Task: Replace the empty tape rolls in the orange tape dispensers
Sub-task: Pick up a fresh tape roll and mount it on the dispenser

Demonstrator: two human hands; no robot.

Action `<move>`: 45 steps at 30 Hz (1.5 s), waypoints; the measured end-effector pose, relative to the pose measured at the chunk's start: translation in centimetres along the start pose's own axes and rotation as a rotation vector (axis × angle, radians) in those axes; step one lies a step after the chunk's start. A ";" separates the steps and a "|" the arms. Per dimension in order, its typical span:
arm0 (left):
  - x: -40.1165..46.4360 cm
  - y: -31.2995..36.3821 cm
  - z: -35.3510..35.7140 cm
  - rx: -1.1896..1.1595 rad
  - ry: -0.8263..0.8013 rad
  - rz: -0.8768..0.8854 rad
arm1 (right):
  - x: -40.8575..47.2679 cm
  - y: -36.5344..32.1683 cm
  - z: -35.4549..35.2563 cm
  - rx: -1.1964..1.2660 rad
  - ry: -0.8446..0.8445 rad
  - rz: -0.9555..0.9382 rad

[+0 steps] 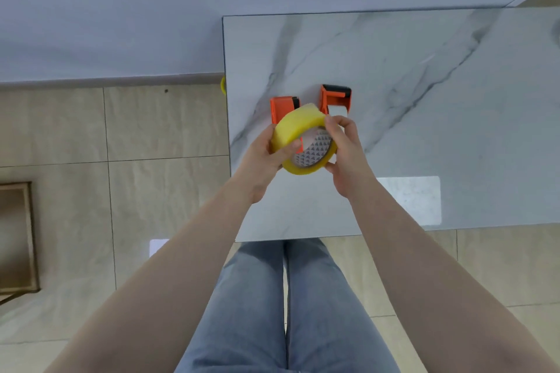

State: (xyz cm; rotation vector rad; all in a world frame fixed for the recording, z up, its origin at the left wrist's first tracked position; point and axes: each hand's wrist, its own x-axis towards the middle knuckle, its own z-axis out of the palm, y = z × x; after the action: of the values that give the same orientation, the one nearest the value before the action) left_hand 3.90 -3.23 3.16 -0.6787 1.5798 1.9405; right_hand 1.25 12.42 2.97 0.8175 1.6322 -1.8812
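Note:
A full yellow tape roll (298,124) with a patterned inner core is held above the marble table (424,100). My left hand (266,157) grips its left side, thumb on the outer face. My right hand (345,154) pinches its right rim between thumb and fingers. Behind the roll, two orange tape dispensers stand on the table. The left dispenser (283,107) is partly hidden by the roll. The right dispenser (335,98) shows a pale roll or core inside.
The table's left edge (226,130) and near edge (303,239) border a tiled floor. A yellow object (223,85) peeks out past the table's left edge. A wooden frame (18,236) stands on the floor at far left. My legs are below the table edge.

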 end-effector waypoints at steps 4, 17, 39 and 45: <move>0.3 1.4 -1.0 0.011 -0.148 -0.055 | 0.3 -1.9 -2.3 -0.085 -0.193 0.153; 0.0 3.4 4.7 0.015 0.071 -0.010 | -2.1 -3.0 -3.2 0.181 -0.278 0.120; 0.7 4.0 5.6 -0.128 0.193 -0.141 | -0.8 -2.4 -1.7 0.112 -0.305 0.115; 1.8 3.8 2.7 -0.033 0.491 -0.131 | 1.3 -1.0 -0.7 0.216 -0.165 0.207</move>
State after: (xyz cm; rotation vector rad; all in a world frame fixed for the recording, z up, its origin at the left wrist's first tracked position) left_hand -0.12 -1.03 5.14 -1.3159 1.7272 1.7923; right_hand -0.31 13.31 2.64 0.8568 1.2122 -1.9411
